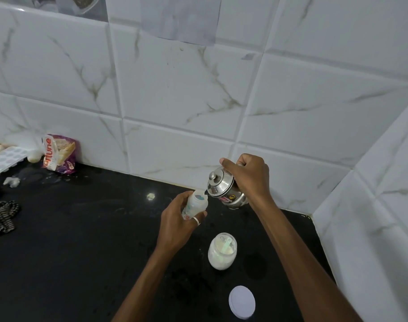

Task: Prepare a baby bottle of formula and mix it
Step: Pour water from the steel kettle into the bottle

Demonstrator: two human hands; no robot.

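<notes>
Head view, and it looks like the pour is on. The left hand [177, 225] wraps its fingers and thumb round the small white plastic baby bottle [193, 205], gripping the lower body so the open mouth sits free above the knuckles. It tips the bottle a little toward the other hand, probably to meet the spout.

The right hand [249, 175] is clamped over the top and handle side of the round polished steel lidded pot [224, 189]. The wrist is cocked so the pot leans down, and its thin spout comes right to the bottle's rim. Whether liquid is actually running, I cannot tell. Both are held off the glossy black stone counter [82, 240], likely for finer aim at that narrow mouth.

Below the left wrist, nearer the person, stands the open glass jar of white powder [222, 252] with a pale green scoop [227, 244] resting inside. The flat round white lid [241, 302] lies nearer still. That is handy for dosing.

Both forearms reach forward and converge, elbows low.
</notes>
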